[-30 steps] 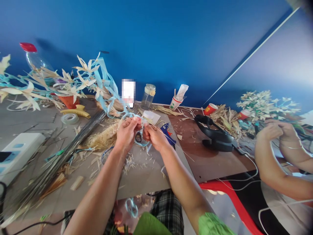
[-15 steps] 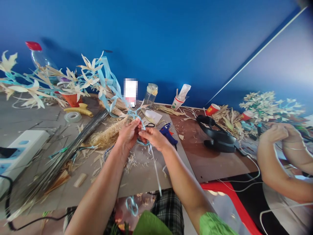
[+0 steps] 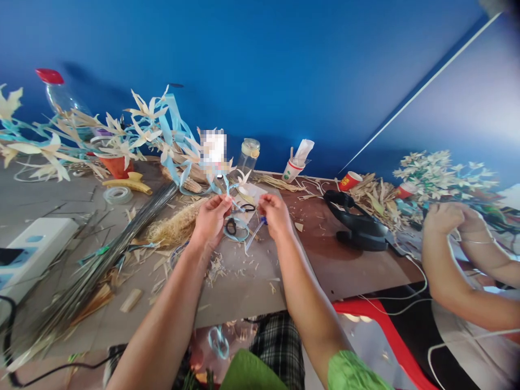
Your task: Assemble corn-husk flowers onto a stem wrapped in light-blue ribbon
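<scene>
My left hand is pinched closed on a thin stem wrapped in light blue ribbon, with small pale husk flowers at its top. My right hand is closed on the loose end of the blue ribbon, pulled out to the right of the stem. Both hands hover over the table's middle. Scissors with black handles lie on the table just beneath and between them.
Blue-and-husk flower branches spread at the back left, beside a bundle of dark wires, a tape roll and a white power strip. A glass jar, paper cups and a black headset stand behind. Another person's hands work at right.
My right hand has moved away to the right from my left hand, drawing the ribbon end out. The stem's flower tip now stands higher.
</scene>
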Demonstrator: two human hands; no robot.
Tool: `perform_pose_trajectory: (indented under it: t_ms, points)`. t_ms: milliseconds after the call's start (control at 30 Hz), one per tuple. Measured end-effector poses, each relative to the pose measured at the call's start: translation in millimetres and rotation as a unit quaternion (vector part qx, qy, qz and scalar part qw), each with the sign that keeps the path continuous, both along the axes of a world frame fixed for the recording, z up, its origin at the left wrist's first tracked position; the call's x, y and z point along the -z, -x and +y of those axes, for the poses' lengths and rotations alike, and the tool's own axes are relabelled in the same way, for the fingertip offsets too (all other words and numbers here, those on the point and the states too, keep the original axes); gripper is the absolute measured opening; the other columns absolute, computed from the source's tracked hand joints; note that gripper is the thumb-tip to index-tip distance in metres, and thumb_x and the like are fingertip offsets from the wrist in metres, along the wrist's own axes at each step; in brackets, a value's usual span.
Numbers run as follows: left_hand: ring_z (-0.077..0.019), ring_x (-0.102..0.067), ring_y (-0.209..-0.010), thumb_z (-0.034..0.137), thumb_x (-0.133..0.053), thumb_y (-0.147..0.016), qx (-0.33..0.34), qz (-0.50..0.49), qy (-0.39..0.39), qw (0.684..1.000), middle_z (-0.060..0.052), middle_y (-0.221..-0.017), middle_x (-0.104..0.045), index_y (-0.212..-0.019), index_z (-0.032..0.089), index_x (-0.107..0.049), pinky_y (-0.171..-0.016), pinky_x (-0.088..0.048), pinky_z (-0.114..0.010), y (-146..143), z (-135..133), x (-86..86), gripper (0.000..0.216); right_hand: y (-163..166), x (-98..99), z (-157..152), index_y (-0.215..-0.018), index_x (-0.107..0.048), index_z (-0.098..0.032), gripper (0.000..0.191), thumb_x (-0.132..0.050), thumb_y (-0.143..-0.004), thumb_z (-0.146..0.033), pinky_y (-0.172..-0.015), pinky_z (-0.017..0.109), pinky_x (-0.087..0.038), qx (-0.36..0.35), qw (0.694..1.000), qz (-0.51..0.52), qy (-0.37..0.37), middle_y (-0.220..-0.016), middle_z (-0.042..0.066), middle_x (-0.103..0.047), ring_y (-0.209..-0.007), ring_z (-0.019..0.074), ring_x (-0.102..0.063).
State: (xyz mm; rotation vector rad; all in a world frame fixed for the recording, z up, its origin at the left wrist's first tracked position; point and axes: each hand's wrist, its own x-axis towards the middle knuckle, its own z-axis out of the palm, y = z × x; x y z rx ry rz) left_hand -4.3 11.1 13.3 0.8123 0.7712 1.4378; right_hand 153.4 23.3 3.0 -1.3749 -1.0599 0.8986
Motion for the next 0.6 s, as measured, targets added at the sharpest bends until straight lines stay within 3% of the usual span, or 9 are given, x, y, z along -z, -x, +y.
perform_pose_trajectory:
  t_ms: [100, 200, 267, 367, 467, 600]
  points:
    - [-0.0061, -0.039, -0.051, 0.035, -0.072, -0.065, -0.025, 0.064, -0.018, 0.997, 0.004, -0.054, -0.049, -0.063, 0.014, -0.060, -0.052, -0.030, -0.021, -0.2, -0.2, 2.3, 0.024, 0.8, -12.0, -8.6, -0.076, -0.059, -0.018, 0.028, -0.054, -0.078, -0.046, -0.063, 0.027, -0.043, -0.045, 0.997, -0.002, -0.065, -0.068, 0.000, -0.058, -0.061, 0.0128, -0.053]
    - [-0.0069, -0.039, -0.054, 0.037, -0.068, -0.070, -0.049, 0.115, -0.029, 0.992, 0.004, -0.056, -0.049, -0.067, 0.015, -0.061, -0.055, -0.030, -0.021, 0.0, -0.4, 5.5, 0.024, 13.6, -20.0, -24.3, -0.073, -0.060, -0.018, 0.027, -0.054, -0.082, -0.043, -0.067, 0.028, -0.044, -0.131, 0.972, -0.146, -0.127, -0.069, 0.002, -0.059, -0.066, 0.0148, -0.055]
    - [-0.0076, -0.040, -0.055, 0.037, -0.066, -0.071, -0.060, 0.131, -0.033, 0.989, 0.005, -0.058, -0.049, -0.069, 0.015, -0.061, -0.056, -0.031, -0.021, 0.2, -0.2, 7.1, 0.023, 22.7, -19.7, -31.4, -0.077, -0.060, -0.018, 0.017, -0.062, -0.079, -0.035, -0.072, 0.029, -0.044, -0.128, 0.940, -0.258, -0.186, -0.077, 0.003, -0.061, -0.073, 0.0162, -0.056]
    - [-0.0081, -0.041, -0.056, 0.037, -0.065, -0.071, -0.061, 0.143, -0.033, 0.987, 0.004, -0.059, -0.050, -0.069, 0.015, -0.061, -0.057, -0.032, -0.021, -0.5, -0.1, 8.0, 0.023, 30.6, -13.1, -34.0, -0.081, -0.060, -0.019, 0.004, -0.060, -0.079, -0.022, -0.074, 0.030, -0.043, -0.104, 0.902, -0.362, -0.211, -0.080, 0.005, -0.062, -0.075, 0.0173, -0.056]
    - [-0.0081, -0.041, -0.056, 0.036, -0.065, -0.071, -0.046, 0.142, -0.033, 0.988, 0.004, -0.059, -0.051, -0.069, 0.015, -0.061, -0.057, -0.033, -0.021, -2.5, -1.1, 7.4, 0.022, 32.2, -6.9, -32.2, -0.079, -0.059, -0.019, 0.004, -0.055, -0.079, -0.018, -0.071, 0.030, -0.043, -0.077, 0.905, -0.372, -0.189, -0.079, 0.006, -0.063, -0.073, 0.0178, -0.056]
    - [-0.0083, -0.043, -0.057, 0.033, -0.065, -0.072, -0.027, 0.139, -0.048, 0.989, 0.003, -0.062, -0.055, -0.073, 0.014, -0.063, -0.058, -0.035, -0.021, -3.7, -2.3, 6.8, 0.019, 32.2, -6.0, -30.5, -0.076, -0.059, -0.018, 0.009, -0.052, -0.081, -0.021, -0.066, 0.028, -0.041, -0.090, 0.936, -0.312, -0.137, -0.074, 0.004, -0.063, -0.071, 0.0172, -0.055]
